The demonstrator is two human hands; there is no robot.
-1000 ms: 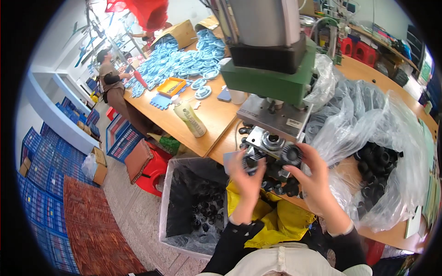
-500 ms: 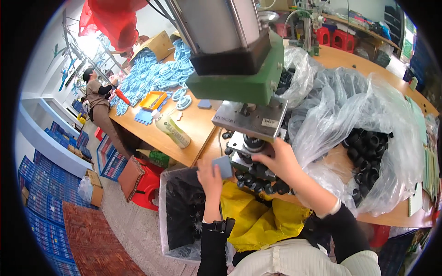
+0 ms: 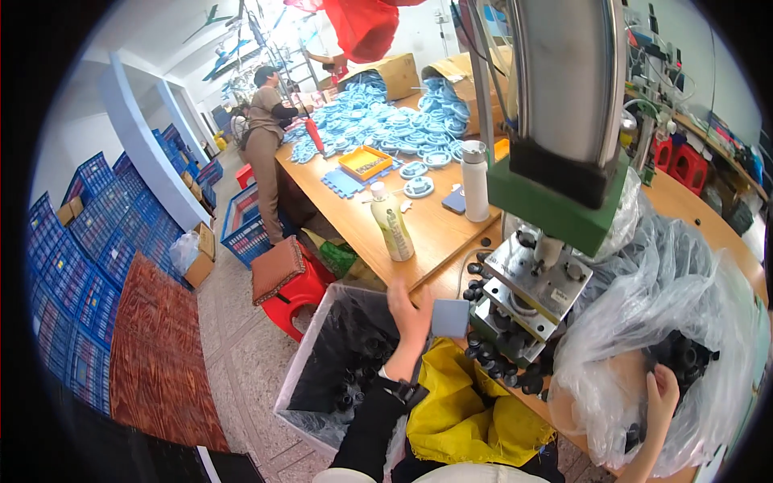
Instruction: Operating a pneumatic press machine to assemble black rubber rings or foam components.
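My left hand is open, fingers apart, over the rim of a lined bin, just left of a flat grey-blue block. At the right, my right hand reaches into a clear plastic bag, its fingers stretched toward small black round parts. I see nothing held in it. Between the hands stands a green press with a metal plate tool. Several black round parts line the front of its base.
Yellow cloth hangs below the table edge. A drink bottle, white flask and orange tray stand on the table. Beyond lie heaped light-blue rings. A red stool stands left; another person works farther back.
My right hand has left the press tool and moved right to the bagged black parts. My left hand has opened beside the block. The view has shifted right.
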